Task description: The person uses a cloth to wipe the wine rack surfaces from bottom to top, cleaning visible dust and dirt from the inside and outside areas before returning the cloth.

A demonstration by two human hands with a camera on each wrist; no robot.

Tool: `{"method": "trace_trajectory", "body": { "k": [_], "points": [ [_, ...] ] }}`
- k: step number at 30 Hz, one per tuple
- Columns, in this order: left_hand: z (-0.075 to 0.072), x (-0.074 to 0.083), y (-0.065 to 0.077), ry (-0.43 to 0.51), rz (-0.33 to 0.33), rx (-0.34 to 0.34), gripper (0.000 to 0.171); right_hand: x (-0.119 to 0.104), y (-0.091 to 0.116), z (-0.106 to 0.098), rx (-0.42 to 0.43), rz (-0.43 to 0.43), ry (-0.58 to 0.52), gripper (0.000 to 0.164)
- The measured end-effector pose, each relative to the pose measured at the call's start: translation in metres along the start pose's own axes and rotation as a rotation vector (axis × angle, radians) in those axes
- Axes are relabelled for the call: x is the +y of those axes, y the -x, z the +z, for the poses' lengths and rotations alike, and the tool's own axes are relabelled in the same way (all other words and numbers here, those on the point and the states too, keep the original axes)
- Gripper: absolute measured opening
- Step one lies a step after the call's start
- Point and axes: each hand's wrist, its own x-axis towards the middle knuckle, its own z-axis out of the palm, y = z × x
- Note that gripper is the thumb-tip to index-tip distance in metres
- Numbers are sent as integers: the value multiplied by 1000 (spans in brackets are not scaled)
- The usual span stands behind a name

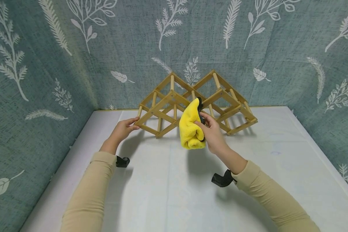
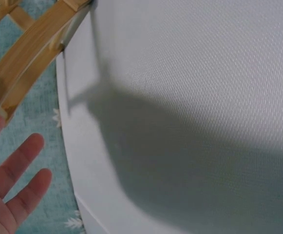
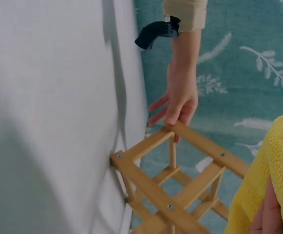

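A folding wooden lattice rack with round dowels stands spread out at the back of the table. My left hand pinches its left end corner; in the left wrist view two fingers of that hand stick out away from the slat. Before the rack's middle, my right hand holds a folded yellow plush cloth with dark edging, raised above the tabletop. The right wrist view shows the cloth in the fingers and the rack beyond. The cloth hides part of the rack's centre.
The white-covered tabletop lies under both arms. Teal leaf-patterned fabric hangs behind and along both sides, close behind the rack. A black camera mount sits at each wrist, the left one and the right one.
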Motion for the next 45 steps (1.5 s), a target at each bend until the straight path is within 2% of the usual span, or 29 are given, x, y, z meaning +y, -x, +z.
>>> {"method": "trace_trajectory", "body": {
  "k": [11, 21, 26, 31, 38, 41, 45],
  "points": [
    [-1, 1, -2, 1, 4, -3, 54, -11, -28, 23, -1, -7, -45, 45],
    [-1, 1, -1, 2, -9, -9, 56, -18, -32, 37, -42, -59, -2, 46],
    [-2, 0, -1, 10, -17, -10, 56, -21, -31, 40, -77, -89, -17, 47],
    [-1, 0, 0, 5, -22, -13, 56, -19, -21, 32, -87, -68, 2, 46],
    [-1, -1, -1, -6, -14, -21, 58, -7, 6, 8, -147, -37, 28, 45],
    [-1, -1, 0, -10, -16, -22, 58, 4, 19, -5, -175, 21, 76, 47],
    [-2, -1, 1, -17, -12, -20, 58, 26, 29, -23, -152, 94, 149, 49]
  ]
}}
